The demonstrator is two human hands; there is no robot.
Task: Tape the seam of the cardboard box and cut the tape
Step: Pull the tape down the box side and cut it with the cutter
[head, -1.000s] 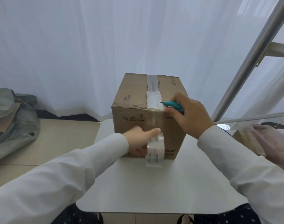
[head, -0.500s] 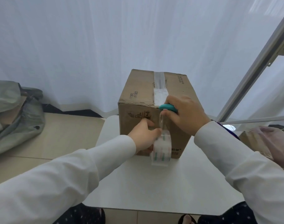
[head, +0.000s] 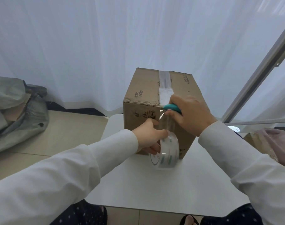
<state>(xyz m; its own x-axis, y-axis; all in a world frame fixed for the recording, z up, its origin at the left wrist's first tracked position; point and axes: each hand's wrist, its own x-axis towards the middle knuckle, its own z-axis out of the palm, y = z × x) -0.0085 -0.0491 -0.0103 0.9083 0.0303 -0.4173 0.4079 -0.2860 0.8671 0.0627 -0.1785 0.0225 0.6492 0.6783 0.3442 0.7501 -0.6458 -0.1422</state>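
The box [head: 156, 101] stands on the counter [head: 154, 184], its top seam under clear tape [head: 164, 83]. The left hand [head: 149, 135] grips the roll [head: 165, 151] low against the box's near face, with a strip stretched up to the top edge. There the right hand [head: 189, 112] is closed on a teal cutter [head: 171, 108], its tip at the strip.

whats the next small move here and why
Probably draw the cutter across the tape strip. The right hand has its tip at the strip's edge near the box top, while the left hand holds the roll below, strip stretched between them.
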